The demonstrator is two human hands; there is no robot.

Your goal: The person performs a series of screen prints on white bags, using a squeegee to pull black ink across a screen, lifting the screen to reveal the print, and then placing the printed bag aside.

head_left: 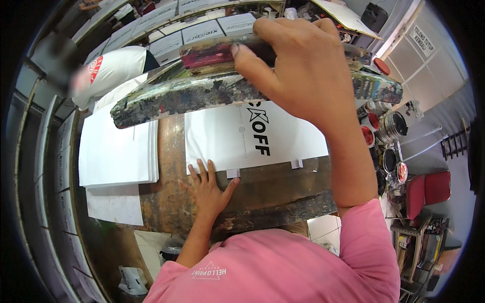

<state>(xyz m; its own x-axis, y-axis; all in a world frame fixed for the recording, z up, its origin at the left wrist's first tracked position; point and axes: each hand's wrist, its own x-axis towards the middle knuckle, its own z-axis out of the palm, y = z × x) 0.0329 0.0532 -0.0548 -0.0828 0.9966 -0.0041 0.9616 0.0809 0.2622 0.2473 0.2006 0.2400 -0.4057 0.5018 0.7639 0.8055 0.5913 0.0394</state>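
My right hand [298, 65] grips a paint-stained squeegee handle [212, 53] on top of a raised, ink-crusted printing screen frame [202, 96]. Below the frame lies a white printed sheet [227, 136] with black lettering, set against small white tabs on a stained brown work table [273, 187]. My left hand [207, 189] rests flat, fingers spread, on the near edge of that sheet and on the table.
A stack of blank white sheets [116, 146] lies at the left of the table. Printed sheets [202, 30] are laid out in rows behind. A person in a white shirt [111, 68] bends at the far left. Paint cans [391, 126] and a red stool [429, 189] stand at right.
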